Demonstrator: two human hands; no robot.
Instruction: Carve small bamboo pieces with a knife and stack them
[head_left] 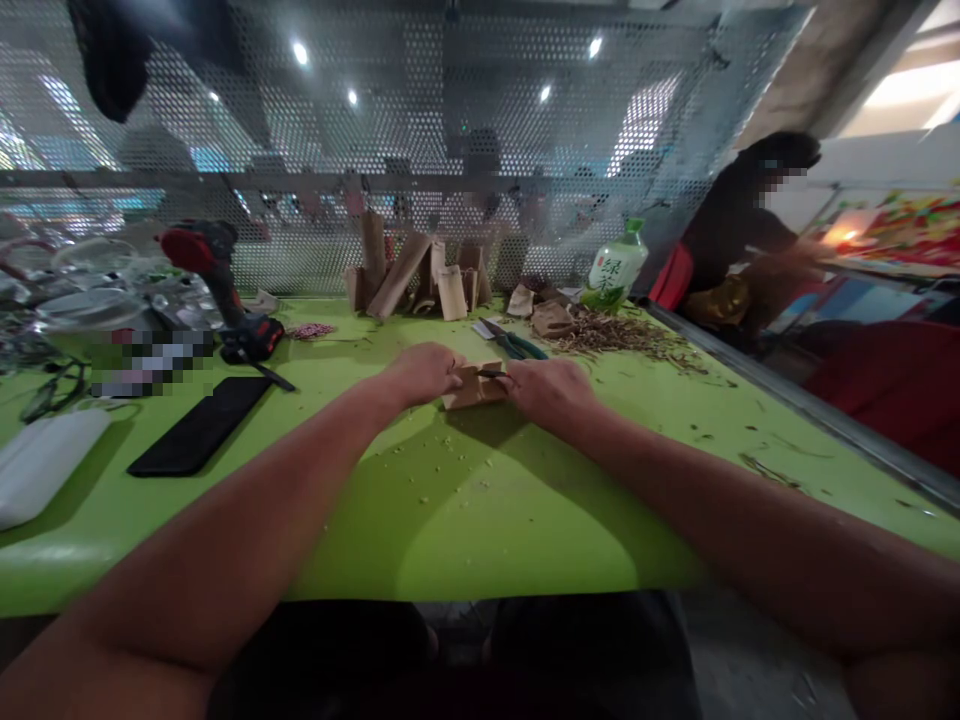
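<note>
A small pale wooden block (466, 392) rests on the green tabletop (480, 520) in front of me. My left hand (426, 374) is closed on the block's left end, thumb over its top. From the right, my right hand (549, 388) pinches a thin dark tool (490, 373), whose tip lies over the top of the block. Small pale chips are scattered on the table just below the block. Behind my right hand lie green-handled pliers or shears (517, 345), not touching the block.
Wood pieces (451, 292) stand against the mesh screen (420, 130). Shavings (622, 338) and a green-capped bottle (616, 265) are at back right. A cordless drill (217, 280), black flat object (199, 427) and white case (49, 465) lie left. A person (739, 220) sits beyond the table's right edge.
</note>
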